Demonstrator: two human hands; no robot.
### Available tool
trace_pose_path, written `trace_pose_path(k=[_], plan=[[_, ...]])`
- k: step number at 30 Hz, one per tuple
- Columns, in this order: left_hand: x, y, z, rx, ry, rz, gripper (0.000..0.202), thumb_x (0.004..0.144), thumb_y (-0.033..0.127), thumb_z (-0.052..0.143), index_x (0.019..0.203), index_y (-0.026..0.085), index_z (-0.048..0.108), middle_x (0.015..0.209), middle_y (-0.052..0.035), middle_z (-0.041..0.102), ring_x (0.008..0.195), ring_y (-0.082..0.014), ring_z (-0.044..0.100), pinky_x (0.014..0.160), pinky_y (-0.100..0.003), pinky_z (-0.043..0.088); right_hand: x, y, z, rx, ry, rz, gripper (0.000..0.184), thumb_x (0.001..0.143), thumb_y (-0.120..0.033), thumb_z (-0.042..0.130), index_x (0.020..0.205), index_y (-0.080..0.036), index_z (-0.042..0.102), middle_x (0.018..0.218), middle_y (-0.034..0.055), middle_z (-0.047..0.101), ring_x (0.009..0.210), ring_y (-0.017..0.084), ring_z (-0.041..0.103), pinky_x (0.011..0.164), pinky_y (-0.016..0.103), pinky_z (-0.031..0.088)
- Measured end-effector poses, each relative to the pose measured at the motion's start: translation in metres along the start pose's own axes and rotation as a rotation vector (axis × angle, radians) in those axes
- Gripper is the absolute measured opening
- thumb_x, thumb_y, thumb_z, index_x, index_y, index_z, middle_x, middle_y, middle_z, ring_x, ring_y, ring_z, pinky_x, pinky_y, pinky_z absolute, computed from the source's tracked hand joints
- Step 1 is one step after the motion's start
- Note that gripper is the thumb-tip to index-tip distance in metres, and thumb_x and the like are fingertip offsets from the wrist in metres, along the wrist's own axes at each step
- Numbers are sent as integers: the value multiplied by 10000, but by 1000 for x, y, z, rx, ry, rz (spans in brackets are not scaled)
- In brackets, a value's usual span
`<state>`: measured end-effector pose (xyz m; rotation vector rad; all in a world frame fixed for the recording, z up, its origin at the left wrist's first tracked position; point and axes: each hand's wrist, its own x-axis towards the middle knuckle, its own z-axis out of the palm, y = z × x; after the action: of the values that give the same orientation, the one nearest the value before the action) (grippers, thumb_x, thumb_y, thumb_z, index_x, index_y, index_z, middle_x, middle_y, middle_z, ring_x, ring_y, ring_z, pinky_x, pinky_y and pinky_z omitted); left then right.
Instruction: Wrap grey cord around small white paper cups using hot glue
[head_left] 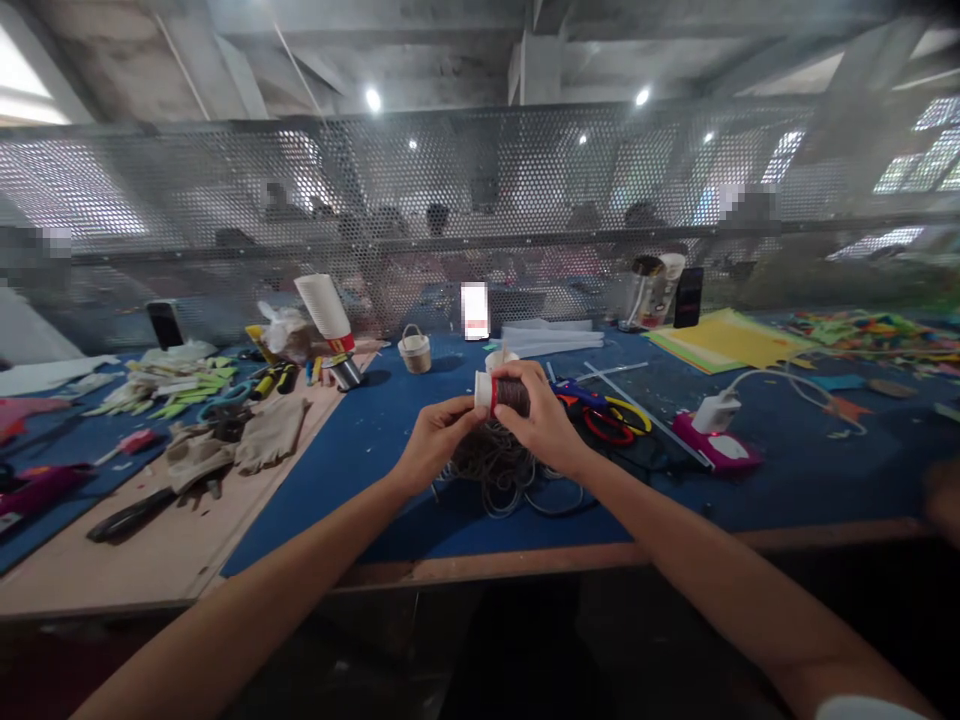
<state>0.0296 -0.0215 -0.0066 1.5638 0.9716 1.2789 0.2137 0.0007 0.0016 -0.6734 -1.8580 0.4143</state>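
Observation:
My left hand [437, 432] and my right hand [541, 412] meet above the blue mat [360, 450], both closed round a small white paper cup [496, 393] lying on its side. Dark brown cord is wound around the cup, next to a red band. My left fingers pinch at the cup's white end. My right hand wraps over the wound part. A loose tangle of the same dark cord [504, 470] lies on the mat directly under my hands.
Scissors with red and yellow handles [606, 413] lie right of my hands. A pink glue gun [716, 443] and white charger [716, 411] sit further right. A tiny woven basket [415, 350], paper cone [328, 312], gloves [240, 443] and tools lie left. Perforated metal screen behind.

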Motion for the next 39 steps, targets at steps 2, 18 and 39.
trace_pose_path(k=[2,18,39], plan=[[-1,-1,1,-13,21,-14,405,795,471,750,1033,146,788,919,-67,747,856,-210,655,829,-315,507,0,1,2,3,-3,13,382,808,-115,578,1159,-261,540,1204,85,529,1218,244,506,1111,489,401],[-5,-4,5,-135,1,-22,350,809,403,754,1067,168,780,959,-52,751,906,-208,676,943,-360,522,-2,4,11,42,33,60,350,775,-97,569,1089,-250,560,1144,68,550,1155,238,532,1071,451,421],[-4,-6,5,-117,28,-6,387,808,433,749,1076,155,771,984,-62,753,917,-223,674,909,-342,521,-1,5,9,-49,47,-7,322,846,-157,598,1151,-232,526,1168,94,550,1161,242,543,1046,445,445]])
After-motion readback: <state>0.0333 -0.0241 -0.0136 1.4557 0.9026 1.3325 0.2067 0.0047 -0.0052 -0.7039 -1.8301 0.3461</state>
